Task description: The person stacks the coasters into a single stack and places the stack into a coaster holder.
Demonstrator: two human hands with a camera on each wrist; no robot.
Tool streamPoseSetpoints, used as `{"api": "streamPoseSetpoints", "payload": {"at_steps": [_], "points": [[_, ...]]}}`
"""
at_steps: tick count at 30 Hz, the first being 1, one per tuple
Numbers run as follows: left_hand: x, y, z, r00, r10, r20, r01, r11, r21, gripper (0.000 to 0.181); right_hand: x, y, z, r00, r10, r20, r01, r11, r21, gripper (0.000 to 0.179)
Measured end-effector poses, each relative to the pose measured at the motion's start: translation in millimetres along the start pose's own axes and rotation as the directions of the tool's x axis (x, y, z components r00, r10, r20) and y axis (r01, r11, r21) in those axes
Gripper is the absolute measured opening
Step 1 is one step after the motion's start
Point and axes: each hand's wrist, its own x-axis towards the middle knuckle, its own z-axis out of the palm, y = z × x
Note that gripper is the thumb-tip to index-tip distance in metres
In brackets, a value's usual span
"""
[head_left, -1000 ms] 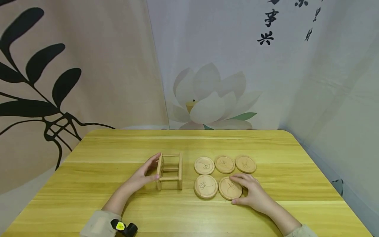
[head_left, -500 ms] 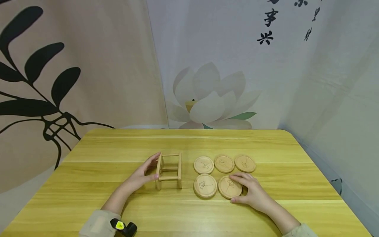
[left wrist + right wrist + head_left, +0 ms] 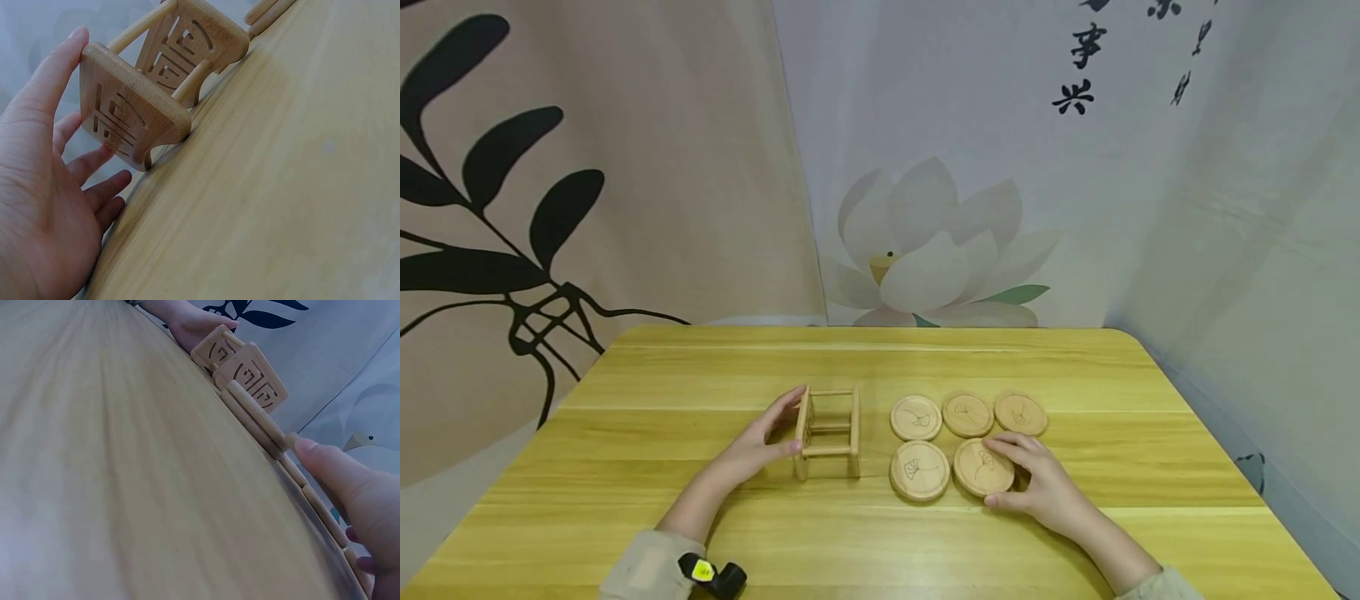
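Observation:
A small wooden coaster rack [image 3: 831,452], with rods joining two cut-out side panels, stands left of the table's middle. My left hand [image 3: 752,442] holds its left panel, thumb on the near edge and fingers toward the far edge. In the left wrist view the panel [image 3: 128,106] sits between thumb and fingertips. My right hand [image 3: 1041,483] pinches a round wooden coaster [image 3: 983,468] engraved with a ginkgo leaf, thumb at the near rim and fingers at the far rim. That coaster is slightly raised and tilted. Its underside is hidden.
Left of the held coaster lies another coaster [image 3: 920,472], seemingly stacked on one beneath. Behind them a row holds a left coaster [image 3: 916,417], a middle coaster [image 3: 967,415] and a right coaster [image 3: 1021,413]. The wooden table [image 3: 880,550] ends at a printed curtain [image 3: 962,125].
The coaster in my right hand has tilted and risen slightly, and the right fingers have shifted a little away from me. My left hand and the rack stay put.

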Motion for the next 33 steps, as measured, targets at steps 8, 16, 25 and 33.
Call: {"api": "streamPoseSetpoints", "payload": {"at_steps": [8,16,25,33], "points": [[-3.2,23.4,2.2,1.0,0.006,0.011,-0.005,1.0,-0.021,0.072,1.7,-3.3,-0.2,1.0,-0.008,-0.011,0.008,1.0,-0.01,0.077],[-3.8,30.5,2.7,1.0,0.0,0.017,0.0,1.0,-0.028,0.072,4.4,-6.2,2.1,0.999,-0.031,-0.032,0.031,1.0,-0.004,0.077],[-4.1,30.6,2.2,1.0,0.003,0.02,-0.002,1.0,-0.026,0.072,9.4,-12.0,7.7,0.999,-0.013,-0.032,0.014,1.0,0.02,0.076],[-4.5,31.9,2.5,1.0,0.006,0.023,-0.005,0.999,-0.035,0.073,14.6,-17.3,14.7,0.999,-0.032,-0.027,0.033,0.999,0.02,0.076]]}}
